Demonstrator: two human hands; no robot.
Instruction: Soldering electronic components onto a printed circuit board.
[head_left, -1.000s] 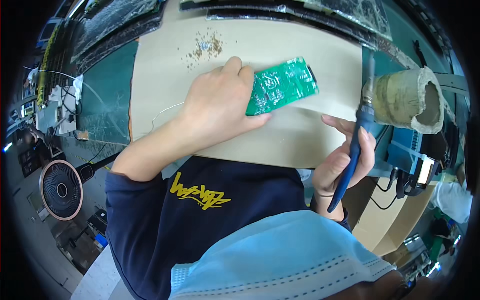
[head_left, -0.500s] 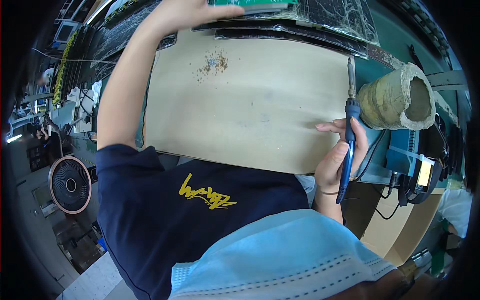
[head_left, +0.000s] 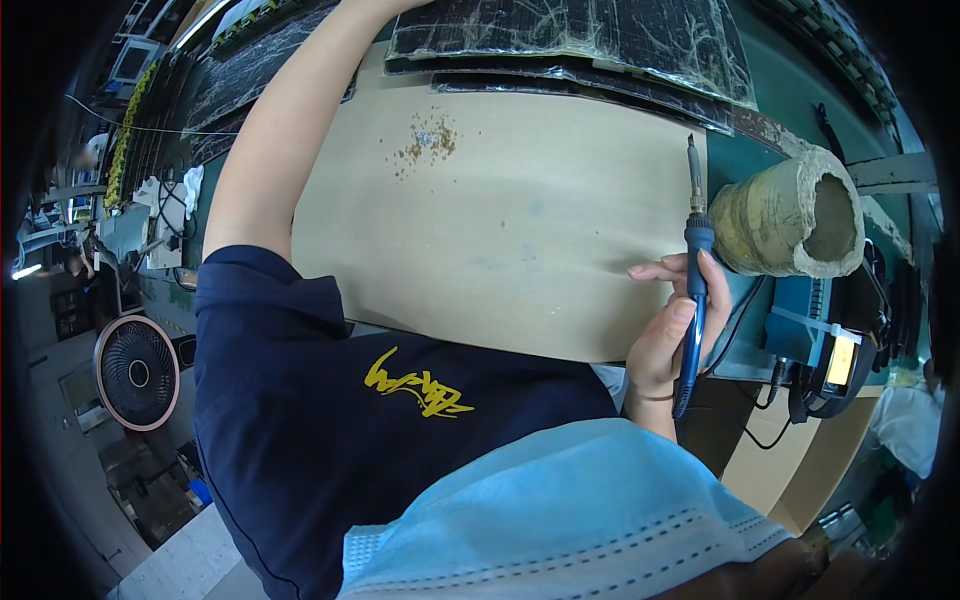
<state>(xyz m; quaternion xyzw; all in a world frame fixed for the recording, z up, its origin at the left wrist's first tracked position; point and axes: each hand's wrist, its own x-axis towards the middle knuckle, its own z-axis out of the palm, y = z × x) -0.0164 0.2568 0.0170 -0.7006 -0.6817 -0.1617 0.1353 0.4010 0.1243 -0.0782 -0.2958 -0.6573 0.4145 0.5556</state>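
Observation:
In my right hand (head_left: 660,345) is a soldering iron (head_left: 699,238) with a dark blue handle. The fingers and thumb close round the handle, and the metal tip points away from me over the mat's right edge. My left forearm (head_left: 275,150) stretches up to the far edge of the view. The left hand lies beyond that edge, so its fingers and anything in them are hidden. Between my arms is a tan work mat (head_left: 450,250), with small brown specks (head_left: 428,140) scattered near its far left.
Dark, scratched panels in clear film (head_left: 570,40) overlap the mat's far side. Right of the iron lies a thick, crusted hollow cylinder (head_left: 785,215). Beyond it are a blue box-shaped unit (head_left: 797,310) and black cables. A round fan (head_left: 138,372) stands at left.
My left hand has moved farther away, out of the top of the view. The green circuit board seen beside it is out of view too. The right hand keeps its hold on the soldering iron.

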